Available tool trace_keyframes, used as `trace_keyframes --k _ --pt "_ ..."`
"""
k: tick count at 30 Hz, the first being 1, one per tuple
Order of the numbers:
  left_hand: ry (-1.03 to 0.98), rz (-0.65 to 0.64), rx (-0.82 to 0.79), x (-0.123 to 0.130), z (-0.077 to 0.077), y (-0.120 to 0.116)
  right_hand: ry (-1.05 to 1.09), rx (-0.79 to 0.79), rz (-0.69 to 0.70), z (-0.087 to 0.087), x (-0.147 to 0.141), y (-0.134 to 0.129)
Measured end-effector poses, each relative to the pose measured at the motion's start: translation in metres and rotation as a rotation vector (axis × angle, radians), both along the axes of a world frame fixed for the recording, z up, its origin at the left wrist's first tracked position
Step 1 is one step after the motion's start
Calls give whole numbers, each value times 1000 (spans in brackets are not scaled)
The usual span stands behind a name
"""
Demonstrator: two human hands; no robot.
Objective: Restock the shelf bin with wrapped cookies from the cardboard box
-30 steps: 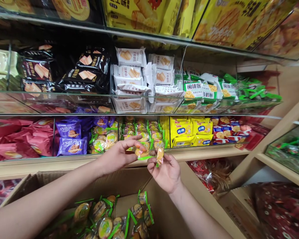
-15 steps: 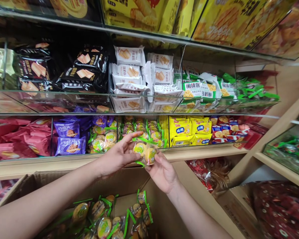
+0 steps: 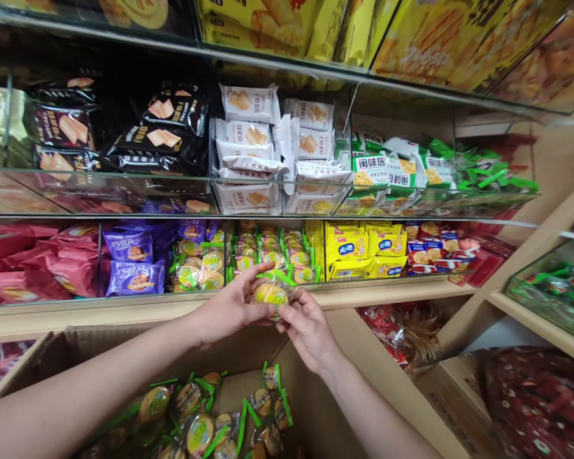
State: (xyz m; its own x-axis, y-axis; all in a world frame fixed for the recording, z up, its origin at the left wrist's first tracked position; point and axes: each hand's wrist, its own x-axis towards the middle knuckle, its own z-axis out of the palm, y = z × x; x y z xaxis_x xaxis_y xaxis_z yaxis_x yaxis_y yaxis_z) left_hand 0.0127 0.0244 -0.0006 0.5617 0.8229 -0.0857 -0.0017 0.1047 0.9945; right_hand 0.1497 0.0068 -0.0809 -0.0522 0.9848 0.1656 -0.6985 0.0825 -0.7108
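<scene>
Between my two hands are clear, green-edged packets of round biscuits, held just in front of the lower shelf; how many is hard to tell. My left hand grips them from the left, its thumb across the front and its index finger stretched out above. From the right, my right hand pinches them between thumb and fingers. Below my arms stands an open cardboard box with several loose biscuit packets of the same kind. Rows of matching packets stand in the shelf compartment behind my hands.
Purple packets and pink packets fill compartments on the left. Yellow packets are on the right. A glass-fronted shelf above holds black and white packets. A wooden shelf edge runs below the compartments.
My right hand has shifted slightly left and closer to my left hand. Its thumb now lies over the packets' front, and the two biscuits seen side by side now overlap into one.
</scene>
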Motion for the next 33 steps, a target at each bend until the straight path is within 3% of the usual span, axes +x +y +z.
trace_keyframes --k 7,14,20,23,27,33 --pt "147 -122 119 -3 -1 4 -215 113 -158 0 1 2" --pt "528 -183 532 -12 -2 -6 -543 209 -11 -1 3 -5" --pt "715 -296 584 -10 4 -15 -911 356 115 15 22 -7" --pt "965 -249 547 -13 18 -17 -1053 402 -37 23 32 2" --pt "1131 -175 541 -26 37 -15 -890 249 -262 37 38 31" --pt "1187 -388 563 -37 37 -17 -1129 269 -433 58 15 100"
